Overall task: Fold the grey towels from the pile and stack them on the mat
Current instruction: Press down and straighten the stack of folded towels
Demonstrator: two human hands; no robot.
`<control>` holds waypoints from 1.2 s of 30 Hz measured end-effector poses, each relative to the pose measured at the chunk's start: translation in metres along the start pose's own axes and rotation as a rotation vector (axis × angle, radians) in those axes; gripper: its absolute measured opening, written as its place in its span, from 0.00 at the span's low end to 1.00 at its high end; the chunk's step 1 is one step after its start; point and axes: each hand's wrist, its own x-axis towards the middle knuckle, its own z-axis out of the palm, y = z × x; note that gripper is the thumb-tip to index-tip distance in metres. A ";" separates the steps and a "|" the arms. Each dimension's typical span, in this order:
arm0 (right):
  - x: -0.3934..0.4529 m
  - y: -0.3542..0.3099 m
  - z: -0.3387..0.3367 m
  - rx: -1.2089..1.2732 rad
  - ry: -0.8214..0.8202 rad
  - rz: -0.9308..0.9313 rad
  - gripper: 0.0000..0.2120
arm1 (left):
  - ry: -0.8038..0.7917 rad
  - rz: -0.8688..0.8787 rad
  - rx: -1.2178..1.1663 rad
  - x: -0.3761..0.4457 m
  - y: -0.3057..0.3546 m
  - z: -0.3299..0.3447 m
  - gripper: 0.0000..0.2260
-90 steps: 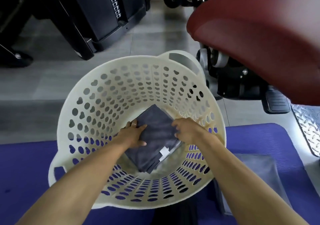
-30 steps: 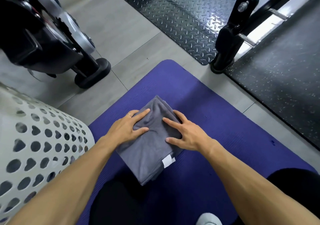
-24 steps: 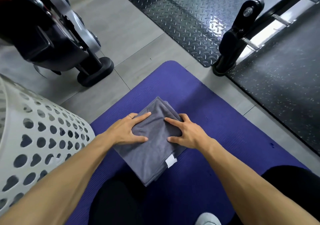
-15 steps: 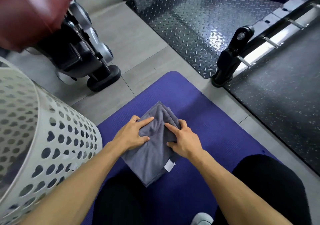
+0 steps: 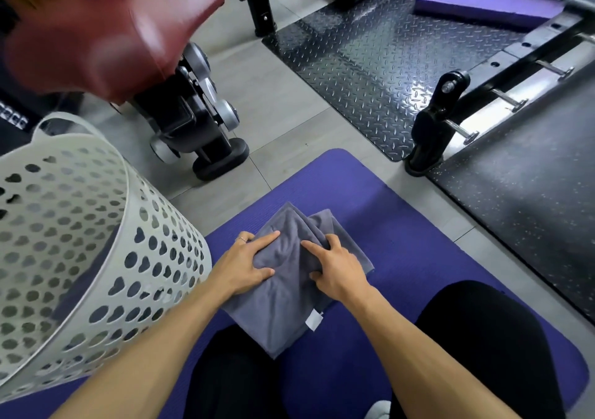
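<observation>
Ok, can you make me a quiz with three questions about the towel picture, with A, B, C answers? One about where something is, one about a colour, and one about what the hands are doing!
1. Where do the grey towels lie?
A. In the basket
B. On the mat
C. On the red seat

2. What colour is the mat?
A. Purple
B. Green
C. Yellow

3. What is the right hand doing?
A. Hanging free in the air
B. Holding the basket's rim
C. Gripping a fold of towel

Answers: 1 B, the towels rest on the mat in front of the knees. 2 A, the mat is purple all over. 3 C, its fingers curl round the cloth, while the left hand rests on the towels too.
</observation>
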 end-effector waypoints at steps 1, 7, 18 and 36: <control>0.002 0.005 0.002 -0.014 -0.020 0.008 0.31 | -0.014 0.000 0.009 0.003 0.001 0.005 0.35; 0.025 0.030 0.002 -0.015 -0.149 -0.049 0.31 | -0.060 -0.012 0.032 0.022 -0.017 0.035 0.35; 0.072 0.040 0.018 0.190 -0.281 -0.144 0.36 | -0.169 -0.021 -0.164 0.039 -0.059 0.041 0.36; 0.025 -0.019 -0.083 0.375 -0.078 -0.161 0.37 | 0.037 -0.067 0.050 -0.005 0.023 -0.076 0.34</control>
